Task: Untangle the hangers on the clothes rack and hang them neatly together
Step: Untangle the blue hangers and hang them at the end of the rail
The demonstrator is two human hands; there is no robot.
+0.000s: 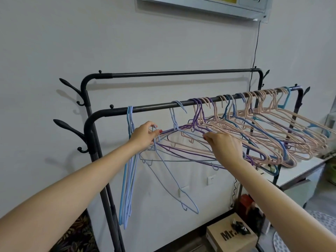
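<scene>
- A tangle of pink, purple and blue hangers crowds the right half of the front rail of the black rack, many tilted and interlocked.
- A neat blue bunch hangs straight at the rail's left end.
- The left hand pinches the hook of a loose blue hanger below the rail.
- The right hand grips wires in the tangle.
- A cardboard box sits on the floor.

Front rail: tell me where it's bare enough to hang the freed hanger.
Bare stretch on the front rail between the neat blue hangers and the lone lavender hook. Right of that hook, tangled hangers crowd the rail. The back rail is bare throughout.
</scene>
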